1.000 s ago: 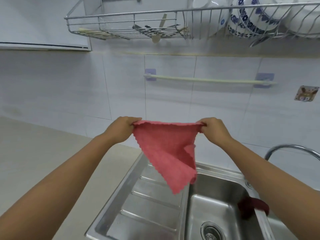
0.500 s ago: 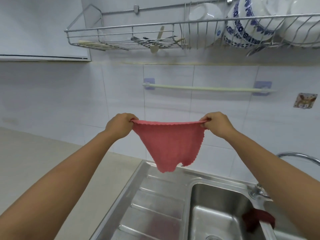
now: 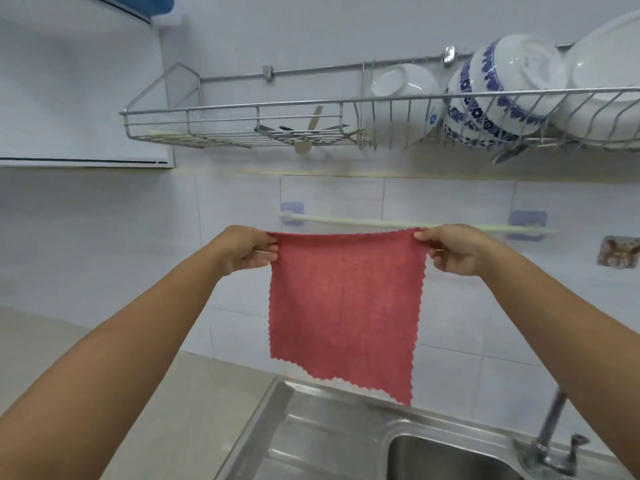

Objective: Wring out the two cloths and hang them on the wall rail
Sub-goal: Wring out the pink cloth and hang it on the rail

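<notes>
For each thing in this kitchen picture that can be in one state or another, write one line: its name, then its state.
pink cloth: spread flat, held by its top corners, not yet on the rail
left hand: pinching the cloth's left corner
right hand: pinching the right corner
wall rail: bare, nothing hung
dish rack: loaded with bowls and utensils
tap: no water seen running

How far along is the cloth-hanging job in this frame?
Done: nothing hangs on the wall rail yet. In hand: the left hand and right hand hold the pink cloth spread flat by its top corners, just below the rail, over the sink. Left: draping it; the second cloth is not in view.
</notes>
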